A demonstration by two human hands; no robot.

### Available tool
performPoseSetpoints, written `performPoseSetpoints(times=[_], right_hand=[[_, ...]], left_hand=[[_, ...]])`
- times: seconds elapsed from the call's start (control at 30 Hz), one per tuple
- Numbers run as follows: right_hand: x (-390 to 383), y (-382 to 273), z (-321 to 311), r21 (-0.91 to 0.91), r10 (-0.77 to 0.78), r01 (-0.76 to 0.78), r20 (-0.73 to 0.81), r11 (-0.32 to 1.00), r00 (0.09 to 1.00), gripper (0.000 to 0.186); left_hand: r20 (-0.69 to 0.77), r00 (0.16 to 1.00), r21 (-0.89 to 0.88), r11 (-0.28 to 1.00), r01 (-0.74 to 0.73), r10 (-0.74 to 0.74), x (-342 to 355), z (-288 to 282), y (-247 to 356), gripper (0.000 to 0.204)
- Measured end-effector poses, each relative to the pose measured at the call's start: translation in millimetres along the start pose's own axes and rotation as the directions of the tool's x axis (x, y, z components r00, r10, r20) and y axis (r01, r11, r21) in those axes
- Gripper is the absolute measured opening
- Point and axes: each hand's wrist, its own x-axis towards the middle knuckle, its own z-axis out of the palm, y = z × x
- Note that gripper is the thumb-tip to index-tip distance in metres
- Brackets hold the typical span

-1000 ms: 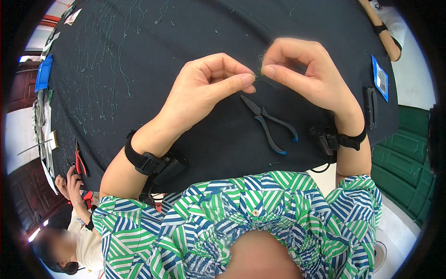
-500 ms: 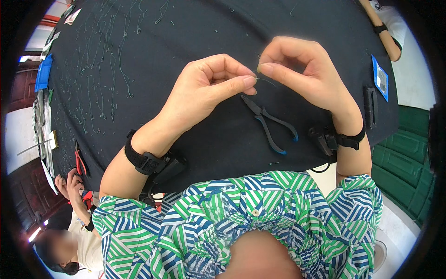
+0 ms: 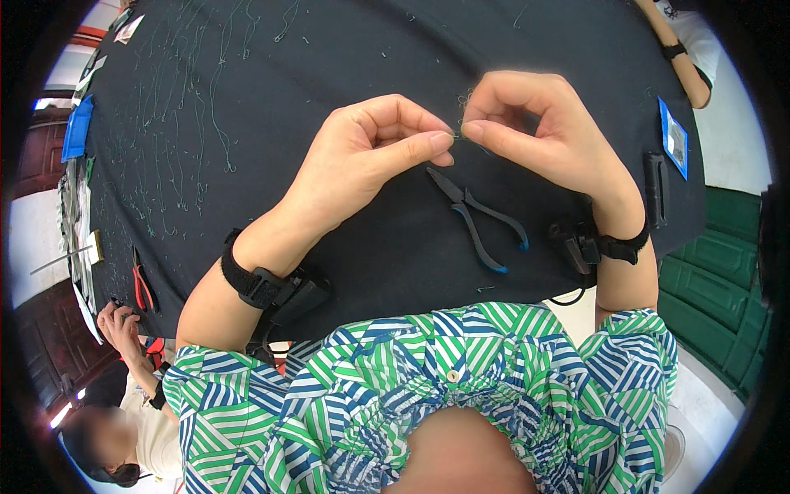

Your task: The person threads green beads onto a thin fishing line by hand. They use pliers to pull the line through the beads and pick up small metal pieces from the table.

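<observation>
My left hand [image 3: 370, 148] pinches a thin greenish line [image 3: 458, 137] between thumb and fingertips in the middle of the dark cloth. Just to its right my right hand [image 3: 535, 132] has thumb and forefinger closed on the same line, with a small pale tangle of fine line [image 3: 465, 99] showing at its fingertips. What exactly sits between the fingertips is too small to make out. Below the hands lie black pliers [image 3: 473, 218] with blue-tipped handles, their nose pointing up-left.
Many fine lines [image 3: 197, 115] lie on the black cloth [image 3: 354, 49], with red-handled pliers [image 3: 141, 288], blue packets [image 3: 76, 125] [image 3: 673, 138] and a black bar [image 3: 656, 189] toward the sides. Co-workers' hands [image 3: 119, 329] and arm [image 3: 675, 58] are at lower left and upper right.
My right fingertips moved slightly left, then back right and a little lower along the line. My left hand has barely moved. The co-worker's fingers at lower left have shifted.
</observation>
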Motion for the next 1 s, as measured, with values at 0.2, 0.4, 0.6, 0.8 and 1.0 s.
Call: performPoseSetpoints(times=[0.2,0.4,0.6,0.8,1.0], right_hand=[[-0.4,-0.1,-0.4,-0.02,-0.034,0.034,-0.017,0.999,0.999,0.013],[-0.2,1.7,0.7,0.018,-0.066,0.068,-0.105,0.998,0.992,0.013],[0.6,-1.7,1.4,0.017,-0.048,0.048,-0.047,0.999,0.998,0.013],[1.0,-1.5,-0.1,-0.001,-0.047,0.047,0.008,0.999,0.999,0.014],[0.4,-0.4,0.8,0.029,-0.019,0.019,0.02,0.999,1.0,0.013]], left_hand=[[-0.008,1.0,0.008,1.0,0.002,-0.002,-1.1,0.2,1.2,0.014],[-0.008,1.0,-0.002,1.0,0.009,-0.009,-0.5,0.6,-0.5,0.014],[0.001,1.0,-0.021,1.0,0.011,-0.011,-0.9,0.4,0.3,0.015],[-0.001,1.0,0.005,1.0,0.003,-0.003,0.0,0.0,-0.1,0.015],[-0.007,1.0,0.012,1.0,0.003,-0.003,-1.4,0.8,1.1,0.014]])
